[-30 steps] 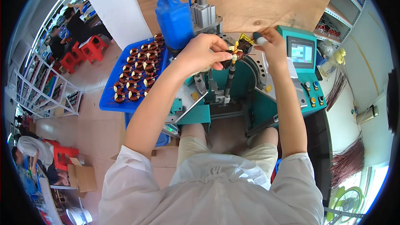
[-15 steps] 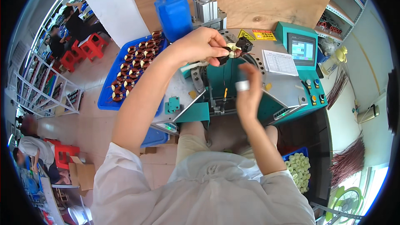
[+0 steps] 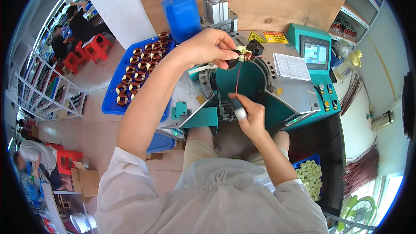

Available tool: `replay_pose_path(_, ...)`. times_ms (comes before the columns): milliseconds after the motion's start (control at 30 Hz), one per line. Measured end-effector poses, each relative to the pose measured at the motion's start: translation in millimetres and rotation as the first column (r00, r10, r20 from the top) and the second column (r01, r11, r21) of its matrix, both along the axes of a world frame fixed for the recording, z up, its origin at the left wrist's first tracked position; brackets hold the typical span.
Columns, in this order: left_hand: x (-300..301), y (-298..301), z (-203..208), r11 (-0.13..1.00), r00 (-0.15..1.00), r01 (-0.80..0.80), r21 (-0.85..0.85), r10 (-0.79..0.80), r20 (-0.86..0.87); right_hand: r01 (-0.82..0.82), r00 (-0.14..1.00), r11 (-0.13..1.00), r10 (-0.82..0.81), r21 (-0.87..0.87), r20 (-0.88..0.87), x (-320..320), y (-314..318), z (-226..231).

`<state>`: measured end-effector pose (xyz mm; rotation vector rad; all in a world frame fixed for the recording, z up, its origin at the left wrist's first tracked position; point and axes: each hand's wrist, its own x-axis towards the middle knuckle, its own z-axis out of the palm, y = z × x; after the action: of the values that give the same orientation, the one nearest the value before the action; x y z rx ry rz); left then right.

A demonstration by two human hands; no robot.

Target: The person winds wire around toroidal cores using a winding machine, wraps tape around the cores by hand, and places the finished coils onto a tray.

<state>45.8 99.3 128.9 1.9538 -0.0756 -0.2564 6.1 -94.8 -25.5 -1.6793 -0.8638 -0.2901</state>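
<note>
A teal and grey metal winding machine [image 3: 277,95] with a curved teal recess fills the middle of the view, a small screen panel [image 3: 315,53] at its right rear corner and a white printed sheet [image 3: 291,66] lying on its grey top. Behind it rises a plywood board [image 3: 260,0], with a blue plastic cover [image 3: 182,11] and a steel cylinder [image 3: 213,4] at the machine's back edge. A blue plastic tray [image 3: 113,104] of copper-wound ring coils sits off the machine's left edge. A blue bin of pale green ring cores [image 3: 310,177] lies below the machine's right front corner.

The left hand [image 3: 208,47] reaches over the machine's top; its grip is pinched on a small ring coil with copper wire turns [image 3: 243,55], held at the upper rim of the recess. A thin red-brown wire [image 3: 237,78] runs down from the coil to the right hand [image 3: 249,115], whose grip is pressed around a grey-handled hook tool [image 3: 237,108] at the front of the recess.
</note>
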Motion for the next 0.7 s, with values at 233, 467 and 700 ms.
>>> replay_pose_path(233, -6, 0, -7, 0.999, 0.998, -0.034, 0.001, 0.034, 0.059, 0.454, 0.866, 0.877, -0.391, -0.161, 0.311, 46, -23, 140)
replay_pose_path(467, -2, 1, -12, 0.999, 0.997, -0.035, -0.034, 0.037, 0.067, 0.502, 0.822, 0.785, -0.303, -0.363, 0.483, 113, 14, 178)
replay_pose_path(700, -7, -5, -9, 0.998, 0.994, -0.048, -0.039, 0.051, 0.097, 0.313, 0.949, 0.862, -0.268, -0.399, 0.166, 37, -10, 15)
